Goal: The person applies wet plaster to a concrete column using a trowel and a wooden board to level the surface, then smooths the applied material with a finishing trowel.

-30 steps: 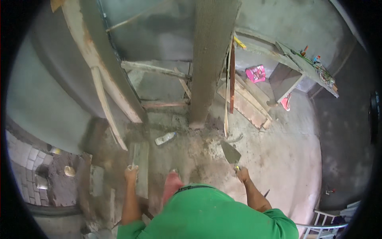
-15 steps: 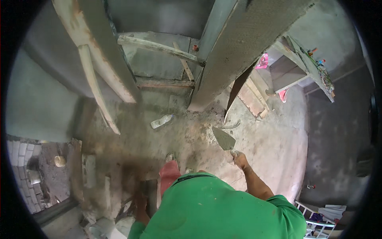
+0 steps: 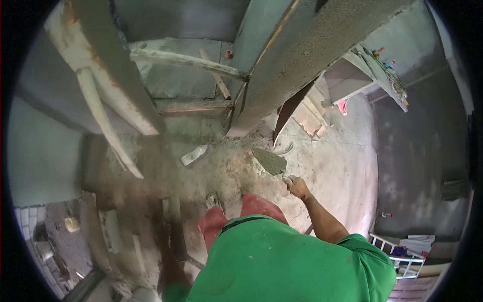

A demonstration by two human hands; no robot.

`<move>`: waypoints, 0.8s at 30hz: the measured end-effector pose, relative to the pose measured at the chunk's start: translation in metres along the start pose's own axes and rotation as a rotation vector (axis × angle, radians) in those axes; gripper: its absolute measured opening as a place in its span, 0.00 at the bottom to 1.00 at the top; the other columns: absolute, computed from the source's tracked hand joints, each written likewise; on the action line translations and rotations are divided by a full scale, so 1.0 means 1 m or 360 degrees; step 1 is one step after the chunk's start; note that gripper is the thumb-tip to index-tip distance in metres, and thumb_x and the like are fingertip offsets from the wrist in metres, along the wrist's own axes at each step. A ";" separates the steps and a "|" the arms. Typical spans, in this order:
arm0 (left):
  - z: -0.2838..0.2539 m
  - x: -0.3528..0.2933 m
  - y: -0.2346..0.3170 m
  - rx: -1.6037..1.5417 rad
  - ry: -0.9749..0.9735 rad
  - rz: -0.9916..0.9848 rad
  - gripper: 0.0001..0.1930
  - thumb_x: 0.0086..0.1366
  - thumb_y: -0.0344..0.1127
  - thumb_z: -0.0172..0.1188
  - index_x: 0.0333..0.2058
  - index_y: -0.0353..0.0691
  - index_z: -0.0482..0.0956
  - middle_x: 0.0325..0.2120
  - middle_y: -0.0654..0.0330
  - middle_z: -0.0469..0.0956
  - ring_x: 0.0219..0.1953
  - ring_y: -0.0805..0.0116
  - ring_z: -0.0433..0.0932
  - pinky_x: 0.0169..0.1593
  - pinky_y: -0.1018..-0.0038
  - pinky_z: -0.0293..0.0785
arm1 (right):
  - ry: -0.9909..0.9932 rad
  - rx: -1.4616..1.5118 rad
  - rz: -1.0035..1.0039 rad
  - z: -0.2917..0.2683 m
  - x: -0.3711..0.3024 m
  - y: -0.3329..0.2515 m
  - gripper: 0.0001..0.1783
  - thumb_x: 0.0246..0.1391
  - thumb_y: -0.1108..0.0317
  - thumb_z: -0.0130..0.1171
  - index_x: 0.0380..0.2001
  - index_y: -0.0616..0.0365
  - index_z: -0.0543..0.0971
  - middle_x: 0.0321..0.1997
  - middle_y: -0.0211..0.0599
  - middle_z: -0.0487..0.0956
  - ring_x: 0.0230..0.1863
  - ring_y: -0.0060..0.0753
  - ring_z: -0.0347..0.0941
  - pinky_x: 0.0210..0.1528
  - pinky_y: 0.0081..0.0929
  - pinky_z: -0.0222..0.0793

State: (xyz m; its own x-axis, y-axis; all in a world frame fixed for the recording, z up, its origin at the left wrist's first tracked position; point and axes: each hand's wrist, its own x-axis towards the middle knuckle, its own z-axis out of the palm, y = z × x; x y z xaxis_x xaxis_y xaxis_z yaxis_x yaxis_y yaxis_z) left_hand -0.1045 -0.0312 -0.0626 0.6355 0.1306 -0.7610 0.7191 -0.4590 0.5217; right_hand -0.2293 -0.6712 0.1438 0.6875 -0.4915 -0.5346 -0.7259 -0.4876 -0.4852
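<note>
My right hand (image 3: 297, 187) is closed round the handle of a trowel (image 3: 270, 161). Its pointed blade is grey and reaches away from me over the floor. Lower left, in dim light, my left hand (image 3: 163, 229) is closed at the side of a long, narrow grey board (image 3: 174, 226); the separate fingers are hard to make out. The board hangs beside my left leg, roughly upright in the view.
A tall grey plastered pillar (image 3: 282, 75) stands ahead, a second post (image 3: 110, 75) at left with a leaning wooden pole (image 3: 105, 121). A plastic bottle (image 3: 194, 154) lies on the floor. At right are a wooden shelf (image 3: 354, 78) and a white metal rack (image 3: 407, 267).
The view has shifted and turned slightly. My left hand and the board have come forward and left. The trowel has swung a little left, still in my right hand. More of my legs shows.
</note>
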 end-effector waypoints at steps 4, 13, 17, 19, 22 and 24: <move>0.025 -0.040 0.137 -0.0132 -0.0033 0.0087 0.20 0.64 0.43 0.60 0.49 0.35 0.75 0.28 0.55 0.76 0.29 0.65 0.74 0.33 0.67 0.70 | 0.0038 -0.0024 -0.0001 -0.010 0.005 0.020 0.27 0.60 0.46 0.47 0.32 0.62 0.78 0.20 0.45 0.76 0.24 0.38 0.74 0.33 0.37 0.70; 0.134 -0.103 0.279 -0.0182 -0.0275 0.0801 0.22 0.62 0.36 0.59 0.53 0.34 0.71 0.42 0.56 0.77 0.45 0.62 0.74 0.53 0.70 0.66 | -0.0039 -0.0152 -0.0234 -0.033 0.054 0.066 0.28 0.60 0.45 0.48 0.31 0.63 0.77 0.20 0.40 0.77 0.19 0.31 0.73 0.27 0.32 0.70; 0.189 -0.134 0.327 -0.0874 -0.0710 0.1132 0.21 0.60 0.35 0.56 0.51 0.31 0.73 0.47 0.55 0.76 0.49 0.65 0.73 0.55 0.72 0.63 | 0.0093 -0.0104 -0.0375 -0.049 0.083 0.133 0.25 0.60 0.47 0.50 0.29 0.63 0.77 0.19 0.38 0.76 0.18 0.30 0.71 0.25 0.31 0.70; 0.211 -0.123 0.323 -0.0912 -0.0824 0.1188 0.21 0.60 0.33 0.56 0.51 0.30 0.72 0.47 0.55 0.76 0.46 0.63 0.74 0.55 0.71 0.64 | 0.0068 0.0145 -0.0137 -0.062 0.098 0.175 0.22 0.58 0.50 0.52 0.30 0.62 0.79 0.24 0.51 0.79 0.27 0.51 0.76 0.36 0.43 0.70; 0.258 -0.147 0.357 -0.0336 -0.0479 0.1126 0.21 0.58 0.28 0.59 0.50 0.31 0.72 0.45 0.55 0.76 0.45 0.61 0.75 0.52 0.69 0.67 | 0.0026 0.0240 0.0023 -0.090 0.107 0.234 0.22 0.57 0.50 0.54 0.27 0.62 0.78 0.20 0.45 0.78 0.21 0.42 0.74 0.29 0.37 0.69; 0.317 -0.188 0.396 -0.0829 -0.0252 0.0412 0.21 0.56 0.25 0.62 0.50 0.31 0.71 0.41 0.54 0.78 0.44 0.60 0.76 0.49 0.68 0.70 | -0.0003 0.0439 0.0115 -0.104 0.103 0.265 0.20 0.59 0.53 0.53 0.26 0.61 0.77 0.17 0.37 0.75 0.17 0.30 0.70 0.23 0.30 0.66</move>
State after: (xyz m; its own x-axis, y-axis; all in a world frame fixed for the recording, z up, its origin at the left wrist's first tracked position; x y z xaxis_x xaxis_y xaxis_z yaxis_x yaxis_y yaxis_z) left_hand -0.0283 -0.5163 0.1645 0.7876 -0.0790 -0.6112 0.6150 0.0378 0.7876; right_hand -0.3488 -0.9260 0.0320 0.6342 -0.5160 -0.5758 -0.7516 -0.2367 -0.6156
